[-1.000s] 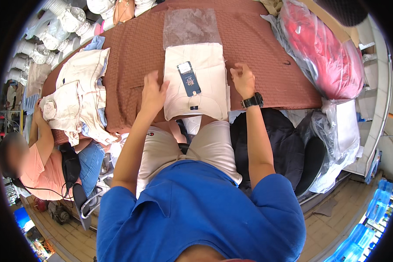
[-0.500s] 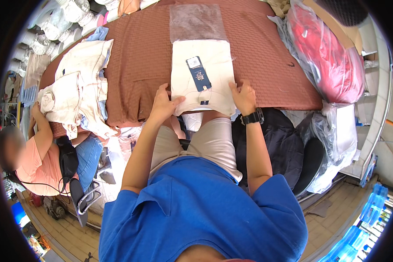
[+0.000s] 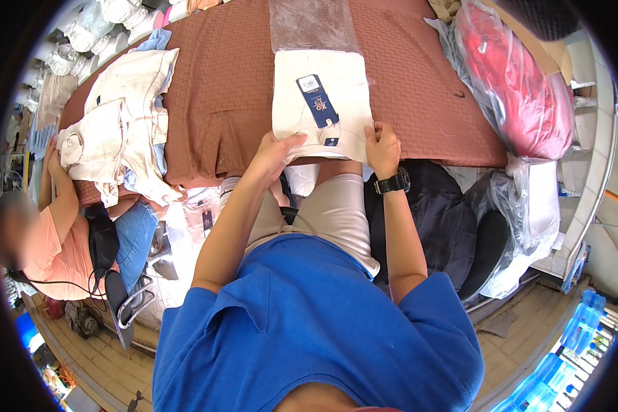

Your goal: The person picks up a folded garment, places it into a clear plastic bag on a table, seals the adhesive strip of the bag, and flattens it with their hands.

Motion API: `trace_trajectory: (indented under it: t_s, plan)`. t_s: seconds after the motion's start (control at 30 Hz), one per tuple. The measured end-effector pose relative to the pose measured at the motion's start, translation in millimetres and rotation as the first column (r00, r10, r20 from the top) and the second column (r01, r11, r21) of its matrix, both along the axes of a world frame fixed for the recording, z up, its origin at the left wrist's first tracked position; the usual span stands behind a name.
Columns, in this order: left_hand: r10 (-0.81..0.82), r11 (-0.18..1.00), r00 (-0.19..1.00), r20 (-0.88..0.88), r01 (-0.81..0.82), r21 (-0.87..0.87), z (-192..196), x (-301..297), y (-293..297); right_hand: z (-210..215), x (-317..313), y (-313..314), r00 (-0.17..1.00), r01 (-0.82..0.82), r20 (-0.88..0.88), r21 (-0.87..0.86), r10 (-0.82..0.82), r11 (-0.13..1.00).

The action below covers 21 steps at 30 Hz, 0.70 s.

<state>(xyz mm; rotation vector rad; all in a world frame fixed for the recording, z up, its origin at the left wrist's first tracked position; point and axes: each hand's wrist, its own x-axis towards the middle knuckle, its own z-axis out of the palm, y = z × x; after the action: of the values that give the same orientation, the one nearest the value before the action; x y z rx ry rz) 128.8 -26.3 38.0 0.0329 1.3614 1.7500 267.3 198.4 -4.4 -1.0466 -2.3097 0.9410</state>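
Observation:
In front of me a cream folded garment lies on the brown table cover, its near edge at the table's front. A dark blue hang tag rests tilted on top of it, and a small dark label shows near its front edge. A clear plastic sheet or bag stretches beyond its far end; whether the garment is inside cannot be told. My left hand pinches the near left corner. My right hand, with a black watch on the wrist, grips the near right edge.
To the left lies a pile of cream and light blue garments, where another person's hands reach in. Red goods in clear plastic lie at the right. A black bag or cloth sits beside my right forearm.
My left hand has moved right, further over the garment's near corner. My right hand has closed on the right edge. The garment's near edge now sits slightly higher in view.

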Motion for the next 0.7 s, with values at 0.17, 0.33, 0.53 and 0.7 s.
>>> trace_trajectory:
  t_s: [0.17, 0.33, 0.53, 0.7]
  plan:
    - [0.078, 0.997, 0.994, 0.076, -0.077, -0.014, -1, 3, 5, -1, 8, 2, 0.986, -0.104, -0.166, -0.492, 0.024, 0.865]
    - [0.016, 0.992, 0.968, 0.250, -0.046, 0.116, 4, 4, 6, 46, 19, -13, 0.989, -0.112, -0.149, -0.791, -0.013, 0.602]
    - [-0.019, 0.985, 0.928, 0.373, -0.046, 0.165, -4, 4, 8, 41, 29, -36, 0.771, -0.364, -0.452, -0.891, -0.449, 0.271]
    - [-0.036, 0.995, 0.943, 0.330, 0.005, 0.097, 0, 2, 11, 42, 24, -56, 0.685, -0.411, -0.472, -0.879, -0.555, 0.239]
